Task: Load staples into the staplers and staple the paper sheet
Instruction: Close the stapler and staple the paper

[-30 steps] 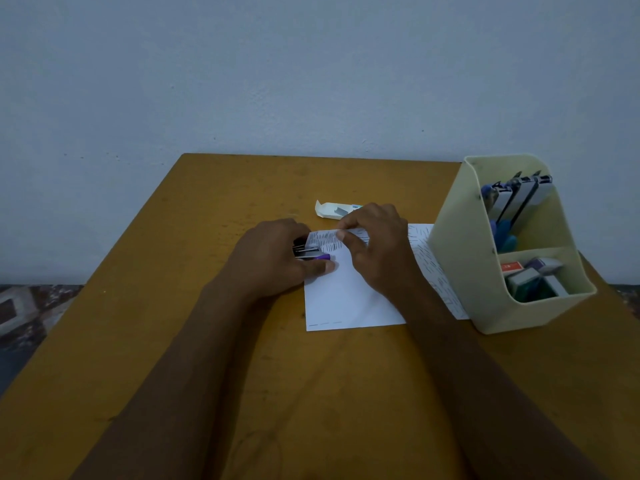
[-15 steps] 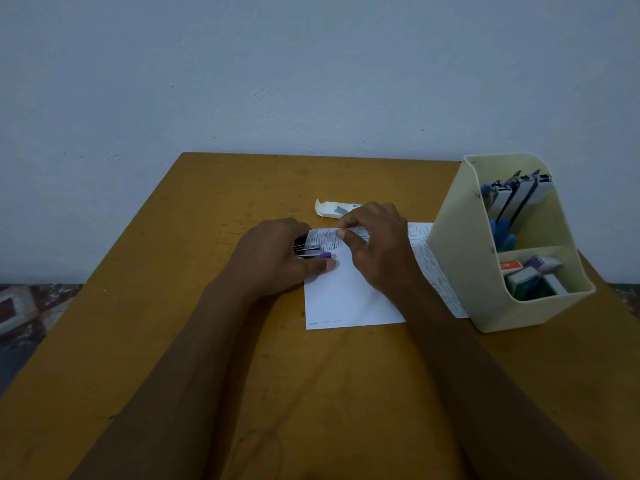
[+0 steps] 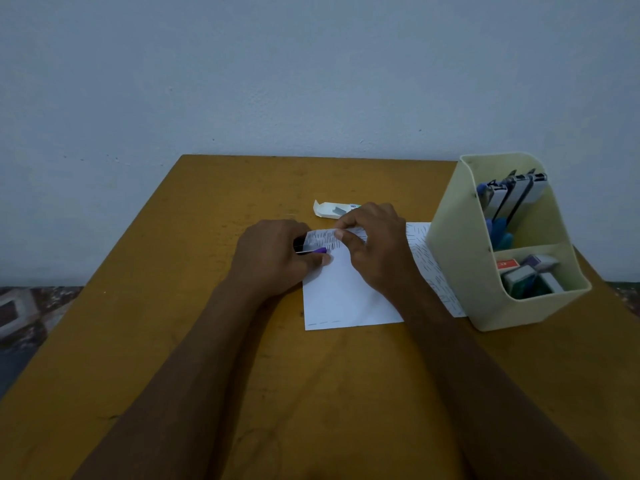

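A white paper sheet (image 3: 343, 299) lies in the middle of the wooden table (image 3: 173, 341); its far edge is folded up and carries many staples. My left hand (image 3: 273, 258) grips a small purple and black stapler (image 3: 313, 250) whose jaws sit on that folded edge. My right hand (image 3: 375, 247) pinches the folded edge of the paper right beside the stapler. Most of the stapler is hidden under my left hand. An open white staple box (image 3: 332, 210) with a strip of staples lies just behind my hands.
A cream desk organiser (image 3: 460, 258) stands on the right, touching the paper's right side. Its rear compartment holds several staplers (image 3: 512, 199); its front compartment holds small staple boxes (image 3: 526, 271). A pale wall rises behind the table's far edge.
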